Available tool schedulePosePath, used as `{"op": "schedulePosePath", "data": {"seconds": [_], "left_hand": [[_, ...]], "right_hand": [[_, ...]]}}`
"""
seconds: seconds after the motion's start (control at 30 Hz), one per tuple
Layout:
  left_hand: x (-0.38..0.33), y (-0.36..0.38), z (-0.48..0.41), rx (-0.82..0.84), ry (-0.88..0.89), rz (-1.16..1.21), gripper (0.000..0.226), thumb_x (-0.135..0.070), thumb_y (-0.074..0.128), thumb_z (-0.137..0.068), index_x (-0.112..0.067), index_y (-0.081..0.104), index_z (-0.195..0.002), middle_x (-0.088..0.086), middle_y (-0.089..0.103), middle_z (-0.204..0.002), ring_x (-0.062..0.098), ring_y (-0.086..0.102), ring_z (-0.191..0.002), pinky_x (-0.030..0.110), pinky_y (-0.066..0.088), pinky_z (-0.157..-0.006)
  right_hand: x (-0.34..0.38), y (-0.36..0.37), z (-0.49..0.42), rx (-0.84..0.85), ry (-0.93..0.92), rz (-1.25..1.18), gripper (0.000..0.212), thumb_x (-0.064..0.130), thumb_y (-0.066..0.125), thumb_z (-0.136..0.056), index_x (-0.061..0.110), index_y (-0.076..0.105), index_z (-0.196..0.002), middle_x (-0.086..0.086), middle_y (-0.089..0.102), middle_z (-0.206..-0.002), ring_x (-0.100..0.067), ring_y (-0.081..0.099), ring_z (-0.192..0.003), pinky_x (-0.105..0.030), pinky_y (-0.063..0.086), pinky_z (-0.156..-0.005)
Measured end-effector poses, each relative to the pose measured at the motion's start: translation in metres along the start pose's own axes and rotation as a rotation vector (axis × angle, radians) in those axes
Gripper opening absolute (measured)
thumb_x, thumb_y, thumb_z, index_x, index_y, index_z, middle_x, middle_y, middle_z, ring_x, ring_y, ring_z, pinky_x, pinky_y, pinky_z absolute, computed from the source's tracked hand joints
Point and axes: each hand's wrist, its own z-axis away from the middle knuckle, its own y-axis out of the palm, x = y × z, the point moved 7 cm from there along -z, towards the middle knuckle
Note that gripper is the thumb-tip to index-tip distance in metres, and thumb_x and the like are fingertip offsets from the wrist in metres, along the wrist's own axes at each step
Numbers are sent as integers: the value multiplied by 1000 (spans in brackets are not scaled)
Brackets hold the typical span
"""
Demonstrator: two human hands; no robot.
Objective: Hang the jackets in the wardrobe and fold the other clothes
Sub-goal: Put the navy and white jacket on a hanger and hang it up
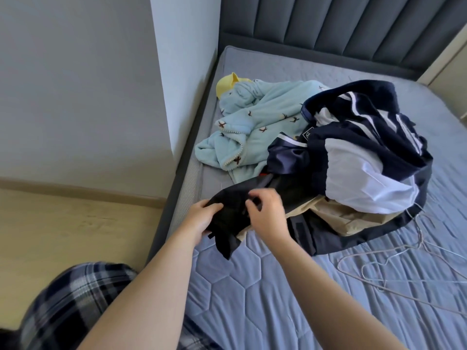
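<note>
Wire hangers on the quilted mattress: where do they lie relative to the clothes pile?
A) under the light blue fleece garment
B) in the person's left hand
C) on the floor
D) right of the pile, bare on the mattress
D: the thin metal wire hangers lie loose on the blue quilted mattress, right of the pile, in neither hand.

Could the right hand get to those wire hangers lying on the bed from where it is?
Probably yes: the wire hangers lie uncovered on the mattress, but the right hand must first release the black garment.
</note>
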Motion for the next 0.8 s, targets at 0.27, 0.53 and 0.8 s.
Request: {"op": "schedulePosePath", "data": {"seconds": [0.27,0.53,0.8], "left_hand": [[-1,5,17,86,96,-131,14,-19,64,-89,-23,63,-102,-2,67,-94,13,62,-85,27,48,-65],[-5,-11,17,-70,33,-53,13,-19,55,-93,-13,63,-101,6,62,-95,21,58,-86,33,45,-78],[-45,-87,26,-207,35,714,30,-36,33,-102,-18,55,-91,4,59,-90,17,58,-77,26,48,-71]], "right_hand": [[-91,-111,-81,-276,379,590,95,1,60,-77,25,5,-150,-21,12,-155,-39,23,-138,-53,25,-109],[-11,-52,-69,158,191,323,9,11,57,-83,3,55,-80,-9,56,-76,-26,53,-75,-28,35,-63],[114,-6,-28,147,-345,107,37,17,64,-85,13,61,-122,-8,57,-120,-21,51,-108,-28,38,-93]]}}
